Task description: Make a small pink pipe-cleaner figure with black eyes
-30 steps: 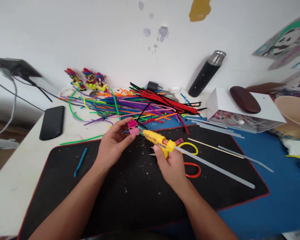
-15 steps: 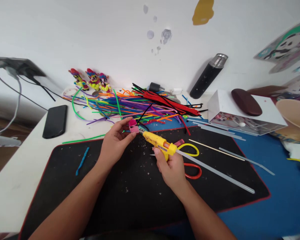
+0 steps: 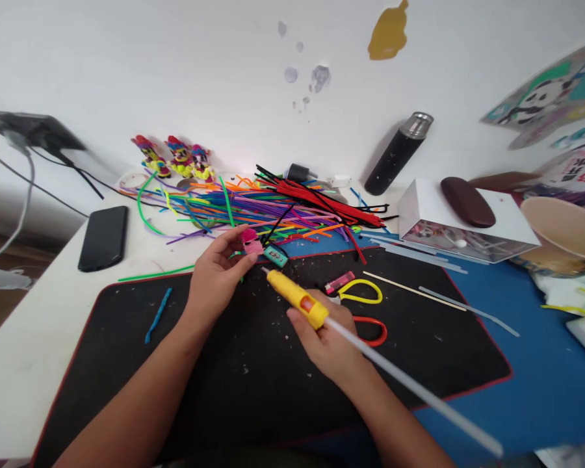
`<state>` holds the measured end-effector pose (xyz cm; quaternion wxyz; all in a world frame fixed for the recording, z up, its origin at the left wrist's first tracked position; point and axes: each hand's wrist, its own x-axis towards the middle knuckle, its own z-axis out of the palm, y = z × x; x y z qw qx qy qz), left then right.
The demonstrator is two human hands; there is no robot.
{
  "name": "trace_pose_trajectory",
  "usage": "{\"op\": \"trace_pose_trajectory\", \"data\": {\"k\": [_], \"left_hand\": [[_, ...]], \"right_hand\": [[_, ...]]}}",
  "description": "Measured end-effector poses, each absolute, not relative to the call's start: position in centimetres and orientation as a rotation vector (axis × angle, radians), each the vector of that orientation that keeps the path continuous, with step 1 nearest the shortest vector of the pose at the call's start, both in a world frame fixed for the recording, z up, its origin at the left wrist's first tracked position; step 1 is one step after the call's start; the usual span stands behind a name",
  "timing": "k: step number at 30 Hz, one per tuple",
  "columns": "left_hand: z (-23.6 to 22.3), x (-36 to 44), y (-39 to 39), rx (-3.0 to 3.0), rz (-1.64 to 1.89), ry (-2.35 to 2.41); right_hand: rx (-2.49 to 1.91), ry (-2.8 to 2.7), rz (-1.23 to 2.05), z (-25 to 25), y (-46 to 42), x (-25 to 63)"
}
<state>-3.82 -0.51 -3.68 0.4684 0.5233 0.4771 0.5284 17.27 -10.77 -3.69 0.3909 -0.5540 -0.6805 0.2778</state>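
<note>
My left hand [image 3: 220, 265] pinches a small pink craft piece [image 3: 252, 242] between thumb and fingers, above the back edge of the black mat [image 3: 214, 383]. A yellow glue gun [image 3: 292, 292] is in my right hand [image 3: 329, 335], its nozzle pointing at the pink piece but a little apart from it. From its rear a long whitish glue stick [image 3: 414, 383] sticks out. Just behind the nozzle lies a small teal item [image 3: 275, 256] with a black cord. Beside my right hand are scissors [image 3: 365, 291] with one yellow and one red handle loop, partly hidden, and a pink lighter [image 3: 340, 282].
Coloured pipe cleaners [image 3: 253, 201] lie heaped along the wall. Small figures [image 3: 179, 156], a phone [image 3: 103, 238], a black flask [image 3: 397, 155] and a white box [image 3: 419, 211] stand around. A twisted blue piece [image 3: 158, 315] and a thin stick [image 3: 414, 290] rest on the mat.
The glue gun's nozzle has drawn back from the pink piece, and its rear has swung toward me. My left hand keeps hold of the piece. The view has shifted slightly.
</note>
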Motion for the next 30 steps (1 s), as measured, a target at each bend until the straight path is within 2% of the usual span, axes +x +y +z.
{"op": "trace_pose_trajectory", "data": {"k": [8,15,21,25,30], "left_hand": [[-3.7,-4.2,-0.4,1.263,1.364,1.185],[-3.4,-3.9,-0.6,1.263,1.377,1.163],[-3.3,-3.7,-0.6,1.270,1.354,1.167],[-3.2,-3.7,-0.7,1.269,1.344,1.171],[-3.1,-3.4,-1.0,1.303,1.316,1.172]], "right_hand": [[-1.410,-2.259,0.625,-3.8,-11.1,17.0],[-1.358,-2.473,0.635,-3.1,-10.8,16.6],[-1.304,-2.320,0.662,-2.7,-10.6,18.4],[-1.529,-2.073,0.557,-2.3,-9.5,20.7],[-1.754,-2.097,0.484,-2.1,-8.1,22.6]]}}
